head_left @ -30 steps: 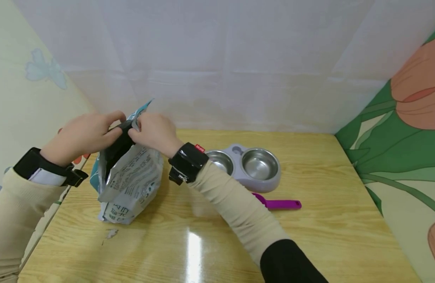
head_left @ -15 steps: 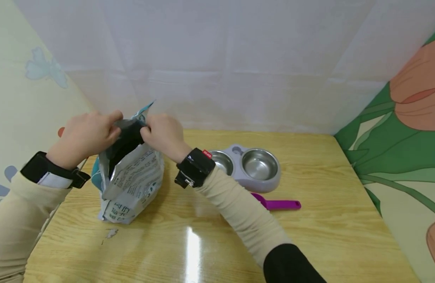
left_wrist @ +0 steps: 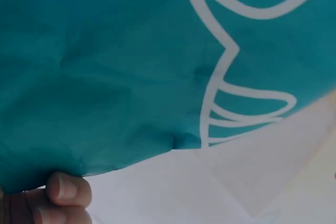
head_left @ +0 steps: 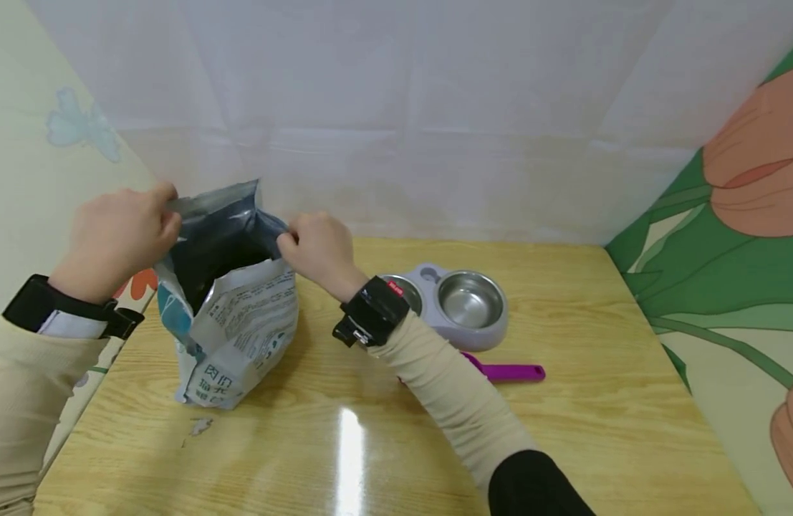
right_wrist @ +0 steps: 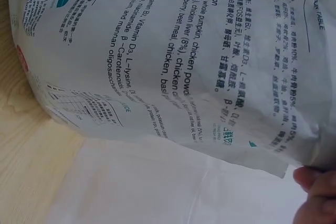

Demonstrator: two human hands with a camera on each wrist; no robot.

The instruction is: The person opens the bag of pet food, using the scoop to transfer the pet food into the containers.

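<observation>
A pet food bag (head_left: 231, 326) with a white printed side and teal front stands upright on the wooden table (head_left: 564, 430), its mouth pulled wide so the dark foil inside shows. My left hand (head_left: 115, 240) pinches the far left lip of the bag. My right hand (head_left: 315, 247) pinches the right lip. The left wrist view is filled by the bag's teal face (left_wrist: 131, 66), with fingertips (left_wrist: 65, 190) at its lower edge. In the right wrist view the printed white side (right_wrist: 173, 56) fills most of the frame, with a fingertip (right_wrist: 315, 179) at the lower right.
A grey double feeder (head_left: 435, 333) with two steel bowls sits right of the bag, partly behind my right forearm. A purple scoop (head_left: 508, 373) lies in front of it. White cloth walls the back; patterned panels stand at both sides.
My hands have drawn apart, the left going left and up, the right going right. The bag's mouth, pinched nearly closed before, now gapes wide.
</observation>
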